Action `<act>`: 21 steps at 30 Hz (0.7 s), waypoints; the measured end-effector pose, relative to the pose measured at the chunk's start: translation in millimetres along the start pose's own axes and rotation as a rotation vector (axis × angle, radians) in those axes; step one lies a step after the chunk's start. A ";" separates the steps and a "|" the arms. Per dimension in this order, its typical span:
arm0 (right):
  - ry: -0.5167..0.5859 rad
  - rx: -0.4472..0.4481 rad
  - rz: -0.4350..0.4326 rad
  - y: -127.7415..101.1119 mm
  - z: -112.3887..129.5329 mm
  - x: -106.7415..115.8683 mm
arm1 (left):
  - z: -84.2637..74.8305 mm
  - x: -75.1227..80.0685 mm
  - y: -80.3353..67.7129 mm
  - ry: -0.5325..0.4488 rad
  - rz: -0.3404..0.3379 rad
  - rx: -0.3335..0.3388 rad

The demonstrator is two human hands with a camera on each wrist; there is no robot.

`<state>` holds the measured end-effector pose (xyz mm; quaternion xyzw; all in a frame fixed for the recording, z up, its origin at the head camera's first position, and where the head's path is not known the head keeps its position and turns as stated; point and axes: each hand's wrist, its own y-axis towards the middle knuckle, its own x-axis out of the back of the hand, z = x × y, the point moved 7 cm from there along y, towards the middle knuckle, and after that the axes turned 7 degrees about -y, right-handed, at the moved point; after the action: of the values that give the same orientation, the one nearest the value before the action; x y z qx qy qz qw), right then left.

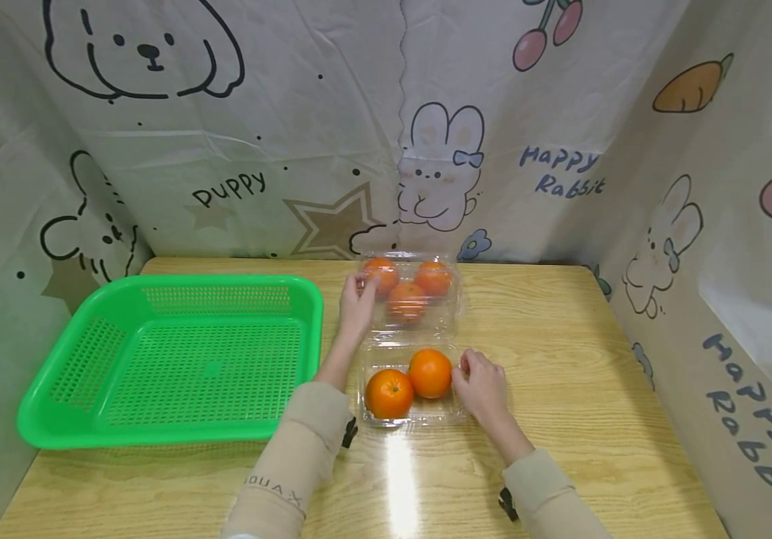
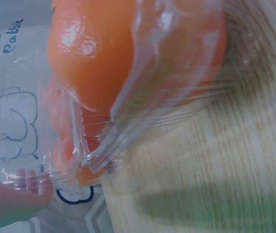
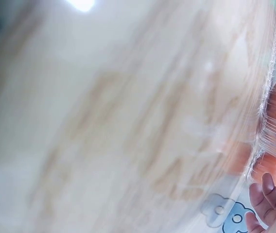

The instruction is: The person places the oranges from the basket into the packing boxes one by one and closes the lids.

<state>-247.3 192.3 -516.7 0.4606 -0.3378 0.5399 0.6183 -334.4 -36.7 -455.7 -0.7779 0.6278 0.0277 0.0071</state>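
Bench: green basket at left holds no fruit; beside it the clear clamshell lies open, lid folded back toward the far wall, long axis running near to far, so opening looks done and all emptying remains. Five oranges remain in it: three under or in the far half, two in the near tray. Left hand has fingers curled on the lid's left edge; right hand pinches the tray's right rim.
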 end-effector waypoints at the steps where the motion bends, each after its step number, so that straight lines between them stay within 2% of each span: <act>1: 0.001 0.001 -0.001 -0.1 0.2 0.3 | -1.2 -0.2 -0.6 -0.003 0.001 0.000; 11: -0.002 0.004 0.005 -0.9 1.8 3.0 | -11.5 0.7 -8.2 0.032 -0.024 0.028; 21: 0.003 -0.003 0.018 -0.1 0.5 1.4 | -19.0 1.2 -15.5 0.131 -0.025 0.026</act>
<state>-246.9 192.3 -515.3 0.4559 -0.3418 0.5454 0.6147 -318.3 -35.4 -437.1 -0.7856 0.6175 -0.0315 -0.0234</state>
